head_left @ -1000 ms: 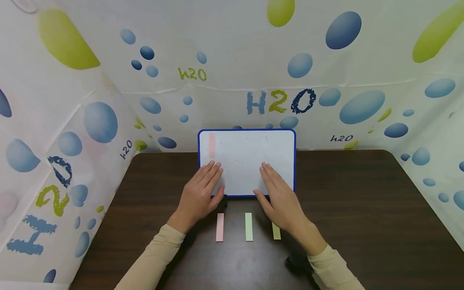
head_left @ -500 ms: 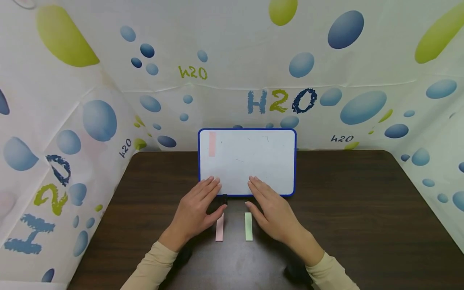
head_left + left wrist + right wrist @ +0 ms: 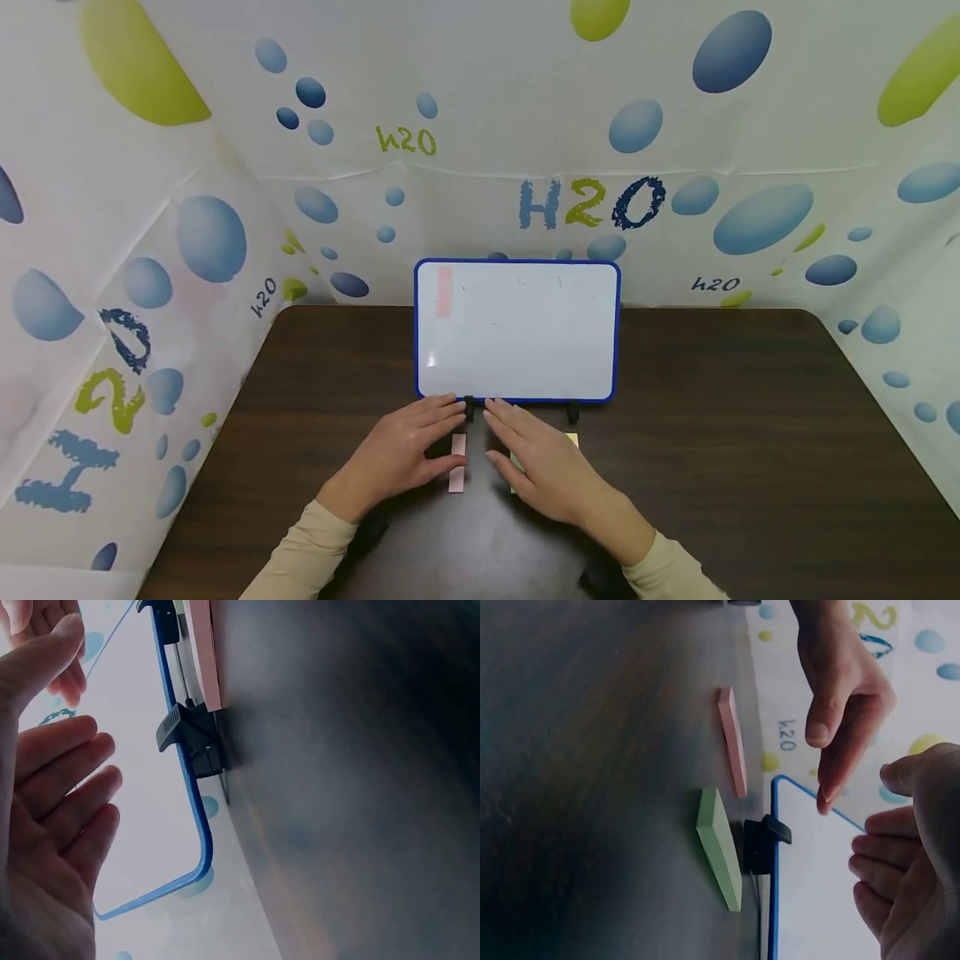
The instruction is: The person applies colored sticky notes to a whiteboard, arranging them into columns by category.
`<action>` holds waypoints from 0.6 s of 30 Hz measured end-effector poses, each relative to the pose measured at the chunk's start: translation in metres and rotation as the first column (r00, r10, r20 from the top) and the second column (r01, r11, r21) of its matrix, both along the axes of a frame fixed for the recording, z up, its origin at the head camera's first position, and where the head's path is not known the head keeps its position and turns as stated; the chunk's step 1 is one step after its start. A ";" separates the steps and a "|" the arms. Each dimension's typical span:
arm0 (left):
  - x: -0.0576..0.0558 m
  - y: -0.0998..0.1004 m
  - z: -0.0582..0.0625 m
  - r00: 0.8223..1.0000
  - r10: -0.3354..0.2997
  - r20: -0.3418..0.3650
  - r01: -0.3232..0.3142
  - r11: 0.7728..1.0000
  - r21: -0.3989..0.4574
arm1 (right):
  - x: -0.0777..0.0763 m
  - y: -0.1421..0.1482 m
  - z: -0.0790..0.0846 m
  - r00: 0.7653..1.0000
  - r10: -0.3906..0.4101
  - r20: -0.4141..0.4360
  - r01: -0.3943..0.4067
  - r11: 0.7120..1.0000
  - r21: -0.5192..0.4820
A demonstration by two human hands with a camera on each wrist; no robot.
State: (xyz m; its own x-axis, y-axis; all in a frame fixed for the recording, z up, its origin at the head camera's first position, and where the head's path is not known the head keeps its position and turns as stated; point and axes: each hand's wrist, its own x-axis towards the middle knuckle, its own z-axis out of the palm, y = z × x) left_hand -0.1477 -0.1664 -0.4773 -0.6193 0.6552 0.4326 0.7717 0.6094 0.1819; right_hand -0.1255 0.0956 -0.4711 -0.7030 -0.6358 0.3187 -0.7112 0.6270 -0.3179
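A small whiteboard [image 3: 517, 333] with a blue frame stands propped up at the back of the table. One pink paper strip [image 3: 445, 292] is stuck to its upper left. My left hand [image 3: 397, 458], fingers loosely straight, hovers before the board's lower left and partly covers a pink stack of sticky notes [image 3: 457, 475]. Opposite it, my right hand [image 3: 547, 467] is held the same way, covering most of a green stack of sticky notes [image 3: 720, 847] and a yellow stack [image 3: 573, 438]. Both palms are bare in the wrist views, and the hands are apart.
Black stand clips [image 3: 469, 408] grip the board's lower edge, the other clip [image 3: 573, 412] further right. The dark wooden table [image 3: 750, 433] stretches to both sides. Behind it hangs a white curtain [image 3: 480, 108] printed with bubbles and lettering.
Both hands have drawn back from the whiteboard's face toward the person and closer together. The yellow and green stacks have become mostly covered by the right hand. The board has not moved on the table.
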 end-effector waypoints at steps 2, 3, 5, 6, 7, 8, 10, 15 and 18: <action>0.001 0.000 0.001 0.999 -0.008 0.043 0.010 1.000 -0.029 | 0.002 -0.002 0.000 0.999 0.014 0.040 -0.015 0.999 0.035; 0.001 0.001 0.002 0.998 -0.013 0.061 0.016 0.999 -0.044 | 0.003 -0.003 0.000 0.998 0.022 0.064 -0.026 0.998 0.054; 0.002 0.000 0.003 0.994 -0.017 0.109 0.026 0.997 -0.077 | 0.005 -0.006 -0.001 0.994 0.035 0.102 -0.045 0.994 0.098; 0.002 0.000 0.004 0.991 -0.018 0.132 0.031 0.995 -0.096 | 0.007 -0.007 -0.001 0.992 0.040 0.123 -0.055 0.991 0.120; 0.002 0.000 0.004 0.988 -0.018 0.152 0.036 0.993 -0.117 | 0.008 -0.008 -0.001 0.989 0.047 0.143 -0.067 0.988 0.142; 0.003 0.001 0.004 0.986 -0.018 0.168 0.040 0.990 -0.133 | 0.009 -0.009 -0.001 0.986 0.052 0.161 -0.079 0.984 0.162; 0.003 0.001 0.005 0.980 -0.013 0.199 0.046 0.985 -0.163 | 0.011 -0.011 -0.001 0.981 0.069 0.184 -0.104 0.976 0.191; 0.004 0.002 0.004 0.971 0.002 0.237 0.054 0.972 -0.229 | 0.018 -0.017 -0.006 0.973 0.120 0.199 -0.167 0.956 0.241; 0.004 0.003 0.003 0.970 0.003 0.243 0.057 0.968 -0.243 | 0.021 -0.020 -0.010 0.975 0.134 0.178 -0.179 0.948 0.265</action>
State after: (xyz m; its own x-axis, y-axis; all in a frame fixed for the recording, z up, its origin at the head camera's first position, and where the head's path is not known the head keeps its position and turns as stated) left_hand -0.1433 -0.1638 -0.4746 -0.6653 0.7403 0.0970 0.7407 0.6381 0.2101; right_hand -0.1042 0.0759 -0.4806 -0.6141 -0.7892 0.0087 -0.7631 0.5909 -0.2619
